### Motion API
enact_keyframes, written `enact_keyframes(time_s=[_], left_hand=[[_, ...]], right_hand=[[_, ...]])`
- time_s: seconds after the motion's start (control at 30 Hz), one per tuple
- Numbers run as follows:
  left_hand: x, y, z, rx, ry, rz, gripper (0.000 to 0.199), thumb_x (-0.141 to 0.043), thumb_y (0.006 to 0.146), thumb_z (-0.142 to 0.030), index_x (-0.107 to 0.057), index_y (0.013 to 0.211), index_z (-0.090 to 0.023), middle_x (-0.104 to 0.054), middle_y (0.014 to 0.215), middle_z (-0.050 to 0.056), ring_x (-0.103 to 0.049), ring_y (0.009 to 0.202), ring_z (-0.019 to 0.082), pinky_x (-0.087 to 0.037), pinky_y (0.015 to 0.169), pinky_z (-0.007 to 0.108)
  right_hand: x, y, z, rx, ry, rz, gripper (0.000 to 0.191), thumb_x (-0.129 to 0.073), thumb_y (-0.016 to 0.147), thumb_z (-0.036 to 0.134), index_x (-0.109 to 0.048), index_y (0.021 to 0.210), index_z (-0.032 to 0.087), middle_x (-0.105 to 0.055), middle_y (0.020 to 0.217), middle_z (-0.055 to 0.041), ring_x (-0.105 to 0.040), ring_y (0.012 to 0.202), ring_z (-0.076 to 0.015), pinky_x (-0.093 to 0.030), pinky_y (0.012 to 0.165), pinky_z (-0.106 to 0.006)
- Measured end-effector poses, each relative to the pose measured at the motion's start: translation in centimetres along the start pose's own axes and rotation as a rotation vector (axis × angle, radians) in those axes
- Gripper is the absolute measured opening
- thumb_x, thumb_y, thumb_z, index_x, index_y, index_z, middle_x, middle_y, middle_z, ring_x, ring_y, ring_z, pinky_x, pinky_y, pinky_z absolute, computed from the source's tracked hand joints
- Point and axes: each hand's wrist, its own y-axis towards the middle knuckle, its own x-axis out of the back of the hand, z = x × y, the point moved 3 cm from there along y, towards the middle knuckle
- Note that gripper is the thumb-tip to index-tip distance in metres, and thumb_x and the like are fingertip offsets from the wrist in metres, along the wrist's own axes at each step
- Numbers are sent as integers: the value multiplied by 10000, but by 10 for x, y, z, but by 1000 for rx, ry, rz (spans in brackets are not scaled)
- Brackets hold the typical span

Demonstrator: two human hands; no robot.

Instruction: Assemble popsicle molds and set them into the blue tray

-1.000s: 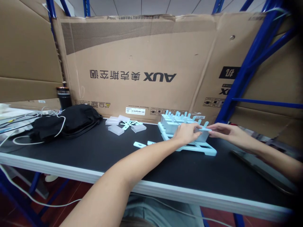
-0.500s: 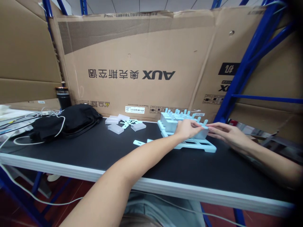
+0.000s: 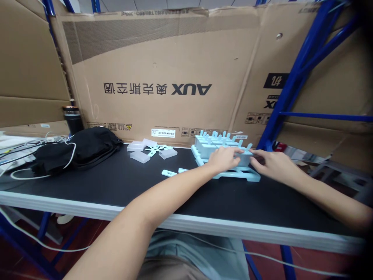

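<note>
A pale blue popsicle mold set [image 3: 204, 149] with several upright stick handles sits in a blue slotted tray [image 3: 253, 177] on the right of the table. Bent over the front row, my left hand [image 3: 224, 158] grips a popsicle mold [image 3: 244, 160] near its middle, fingers curled. At the right end of that same mold, my right hand [image 3: 271, 163] presses with thumb and index finger. Part of the front row is hidden behind my left hand and forearm. Two loose blue popsicle sticks [image 3: 169, 173] lie left of the tray, one partly behind my forearm.
Several clear plastic cases [image 3: 140, 156] lie around a small pile of blue sticks [image 3: 152, 151]. Farther left are a black bag [image 3: 90, 146], a dark bottle [image 3: 73, 121] and white cables [image 3: 32, 177]. Cardboard [image 3: 157, 58] backs the table; a blue rack post [image 3: 287, 93] rises at right.
The view has shifted slightly, so everything sits a little further left and higher. My right thumb and index finger have spread somewhat at the mold's end. The mold stays in the tray.
</note>
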Motion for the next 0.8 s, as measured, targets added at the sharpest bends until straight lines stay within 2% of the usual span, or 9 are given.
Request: enact_keyframes(time_s=[0.17,0.37,0.5,0.57,0.63,0.73,0.8], left_hand=[[2,-6,0,29,61,15,464,-478,828,-219,-603,1267,-306,-695,1089,48,-636,1043,276,-514,912,446],[5,-8,-3,4,95,94,536,-458,830,-233,-513,1358,-306,-659,1180,65,-601,1104,294,-489,931,449],[21,-12,-8,-60,246,260,624,-452,864,-295,-342,1479,-292,-639,1227,73,-581,1143,290,-481,928,424],[41,-25,-9,-109,395,353,690,-458,880,-359,-210,1522,-309,-625,1246,86,-591,1130,305,-488,894,442],[72,-48,-5,-156,488,353,672,-442,899,-383,-190,1520,-327,-636,1222,79,-610,1091,292,-497,852,429],[130,-94,10,-232,519,249,453,-406,931,-359,-457,1372,-267,-644,1201,67,-602,1090,239,-487,844,357],[164,-124,34,-220,518,291,332,-443,921,-346,-583,1201,-237,-685,1051,46,-631,970,199,-476,832,318]], right_hand=[[6,1,5,69,-143,48,516,-331,922,376,-607,1223,62,-727,946,-159,-694,884,-327,-513,755,-395],[13,-1,21,129,-322,103,485,-308,944,418,-622,1081,75,-700,869,-175,-685,830,-338,-483,666,-393],[24,1,17,87,-333,202,543,-320,943,491,-566,1257,124,-715,912,-159,-687,858,-348,-466,648,-393],[34,0,17,11,-356,218,563,-335,935,507,-508,1348,166,-719,955,-160,-686,873,-359,-459,636,-402],[48,-2,25,-61,-370,161,561,-324,940,492,-463,1387,183,-721,979,-155,-687,856,-364,-449,622,-416],[66,-9,57,-26,-353,41,481,-297,952,466,-535,1280,208,-729,932,-118,-688,812,-347,-416,577,-391],[71,-11,91,125,-299,34,402,-310,954,437,-621,1081,216,-722,884,-96,-687,797,-313,-382,563,-349]])
